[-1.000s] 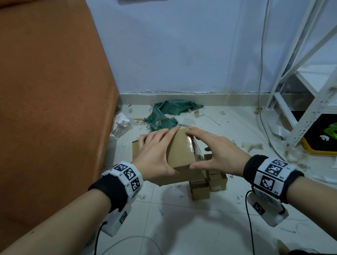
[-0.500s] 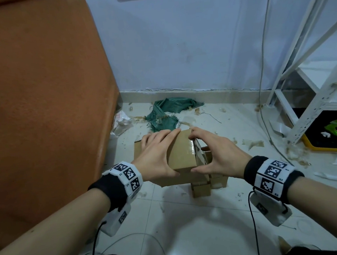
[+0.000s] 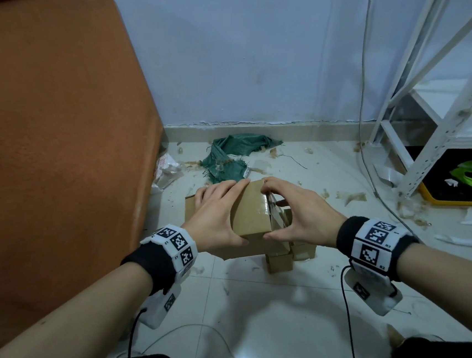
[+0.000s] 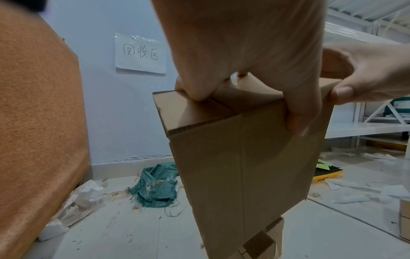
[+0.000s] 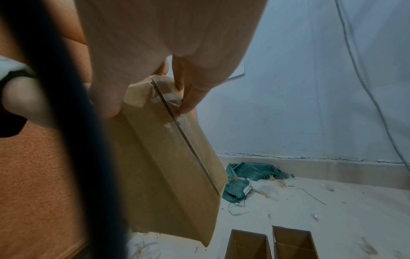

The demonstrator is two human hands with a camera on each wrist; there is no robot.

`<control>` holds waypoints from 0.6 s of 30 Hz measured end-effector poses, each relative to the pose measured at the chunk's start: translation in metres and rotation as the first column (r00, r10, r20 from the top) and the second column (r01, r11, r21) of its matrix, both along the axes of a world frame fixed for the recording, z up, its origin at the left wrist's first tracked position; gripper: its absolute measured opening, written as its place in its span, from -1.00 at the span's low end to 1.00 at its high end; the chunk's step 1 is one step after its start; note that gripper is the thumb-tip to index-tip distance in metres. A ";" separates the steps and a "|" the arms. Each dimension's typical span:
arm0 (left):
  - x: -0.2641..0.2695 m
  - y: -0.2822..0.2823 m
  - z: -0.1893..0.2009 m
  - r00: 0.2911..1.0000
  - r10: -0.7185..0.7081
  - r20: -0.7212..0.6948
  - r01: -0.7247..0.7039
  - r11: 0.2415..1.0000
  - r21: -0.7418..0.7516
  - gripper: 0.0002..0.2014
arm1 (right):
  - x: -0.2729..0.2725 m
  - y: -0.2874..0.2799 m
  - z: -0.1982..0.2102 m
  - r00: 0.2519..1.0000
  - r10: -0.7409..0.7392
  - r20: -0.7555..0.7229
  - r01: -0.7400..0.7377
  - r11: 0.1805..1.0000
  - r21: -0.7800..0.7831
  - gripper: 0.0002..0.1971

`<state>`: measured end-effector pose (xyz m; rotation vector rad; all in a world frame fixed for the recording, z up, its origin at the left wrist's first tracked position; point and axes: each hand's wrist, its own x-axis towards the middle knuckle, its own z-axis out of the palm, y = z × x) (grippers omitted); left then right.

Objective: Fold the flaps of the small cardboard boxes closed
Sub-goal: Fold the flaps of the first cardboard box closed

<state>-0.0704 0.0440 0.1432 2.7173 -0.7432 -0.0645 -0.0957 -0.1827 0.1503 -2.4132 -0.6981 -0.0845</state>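
A brown cardboard box (image 3: 251, 215) is held above the floor between both hands. My left hand (image 3: 233, 212) lies over its top left, fingers (image 4: 195, 91) pressing the top flap and thumb (image 4: 299, 113) down the near side. My right hand (image 3: 272, 212) grips the right end, thumb at the near corner and fingertips (image 5: 190, 99) curled onto the taped flap edge. In the right wrist view the box (image 5: 168, 166) hangs tilted. Below it, small open boxes (image 3: 280, 261) stand on the floor, two of them showing open tops (image 5: 246, 245) in the right wrist view.
An orange upholstered block (image 3: 52, 138) fills the left side. A green woven sack (image 3: 227, 162) and scraps lie by the wall. A white metal shelf frame (image 3: 440, 130) stands at the right, with a black and yellow tray (image 3: 460, 186) under it. Cables trail on the tiles (image 3: 243, 322).
My right hand's fingers have curled from lying spread on the box top to wrapping its right end flap. The left hand has kept its hold, and the box has stayed between them.
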 end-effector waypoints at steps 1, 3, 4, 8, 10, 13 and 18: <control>0.000 0.000 0.000 1.000 0.004 -0.004 -0.004 1.000 -0.005 0.19 | 0.000 0.000 0.001 1.000 0.006 -0.007 -0.006 1.000 0.003 -0.14; 0.000 -0.001 0.000 1.000 0.009 -0.013 -0.009 1.000 -0.009 0.19 | 0.001 -0.002 0.003 1.000 0.013 -0.003 -0.013 1.000 -0.019 -0.13; 0.000 -0.001 0.000 1.000 0.008 -0.016 -0.008 1.000 -0.009 0.19 | 0.001 -0.002 0.004 1.000 0.011 0.003 -0.011 0.999 -0.033 -0.15; 0.001 -0.002 -0.001 1.000 -0.005 -0.008 0.005 1.000 0.007 0.20 | 0.000 -0.002 0.006 1.000 0.000 0.011 0.000 0.999 -0.043 -0.24; 0.000 -0.002 -0.002 1.000 -0.006 -0.005 0.007 1.000 0.025 0.20 | -0.001 -0.001 0.005 1.000 0.006 0.011 -0.005 0.999 -0.051 -0.26; 0.000 -0.002 -0.003 1.000 -0.006 -0.006 0.006 1.000 0.030 0.20 | -0.001 0.000 0.005 1.000 0.006 0.014 -0.005 0.998 -0.063 -0.29; 0.001 -0.003 0.000 1.000 0.010 -0.009 -0.010 1.000 0.009 0.20 | -0.002 0.000 0.005 1.000 0.005 -0.006 -0.005 1.000 -0.015 -0.28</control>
